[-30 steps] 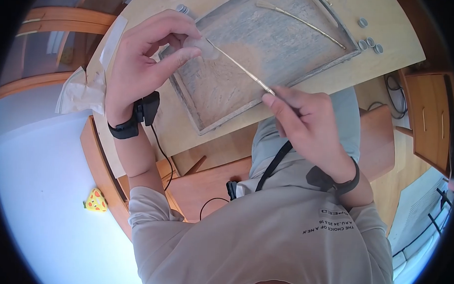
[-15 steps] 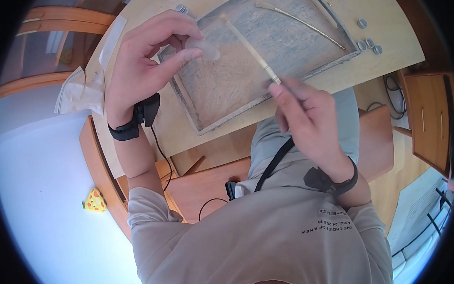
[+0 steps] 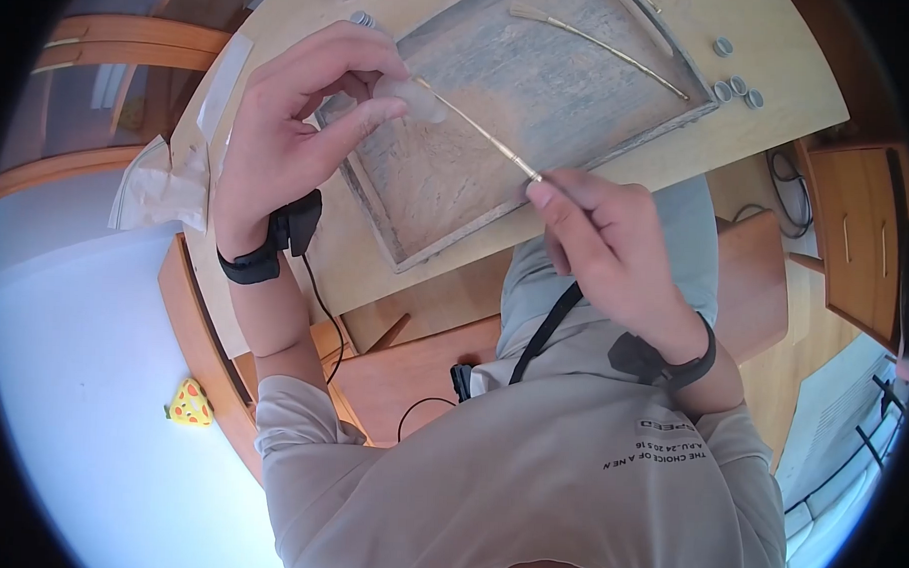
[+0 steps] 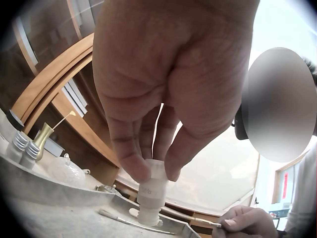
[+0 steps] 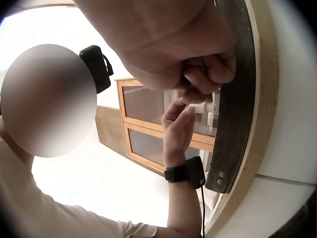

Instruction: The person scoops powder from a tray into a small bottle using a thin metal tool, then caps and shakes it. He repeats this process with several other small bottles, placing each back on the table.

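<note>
The left hand is raised over the left side of a shallow tray. Between its thumb and fingertips it pinches a small whitish, translucent, vase-shaped piece, whose ribbed narrow end points down in the left wrist view. A slim brush with a gold handle is gripped by the right hand, fingers curled round it in front of the tray. The brush's far end reaches right up to the piece. Brown dust covers much of the tray's grey floor.
A second gold-handled brush lies in the tray. Several small metal-lidded containers stand on the table to the right. A gold vase and a clear teapot-like vessel stand beyond the tray. A pale cloth bag hangs at the left edge.
The brush swung away from the piece, its bristles over the tray half a second ago, and is now back against the piece's edge. The left hand has stayed nearly still.
</note>
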